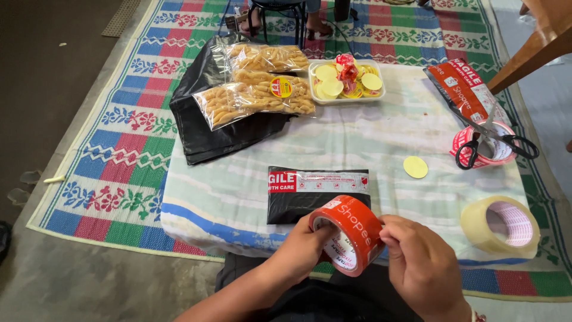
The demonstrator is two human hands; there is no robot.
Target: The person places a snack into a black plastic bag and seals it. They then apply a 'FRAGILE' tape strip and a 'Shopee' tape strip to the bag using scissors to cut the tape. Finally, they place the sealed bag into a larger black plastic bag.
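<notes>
My left hand (pixel 298 253) grips a roll of orange printed packing tape (pixel 348 232) from the left, fingers reaching into its core. My right hand (pixel 420 262) pinches the roll's right edge with thumb and fingers. The roll is held upright just above the near edge of a low cloth-covered table (pixel 226 191). Right behind the roll lies a flat black parcel (pixel 316 191) with a strip of red and white tape across its top.
Clear bags of yellow snacks (pixel 256 89) rest on a black plastic bag (pixel 205 119) at the far left. A tray of round stickers (pixel 347 80) stands behind. Scissors (pixel 497 140) lie across a red tape roll (pixel 485 146); a clear tape roll (pixel 500 225) and a loose yellow sticker (pixel 415 167) sit at right.
</notes>
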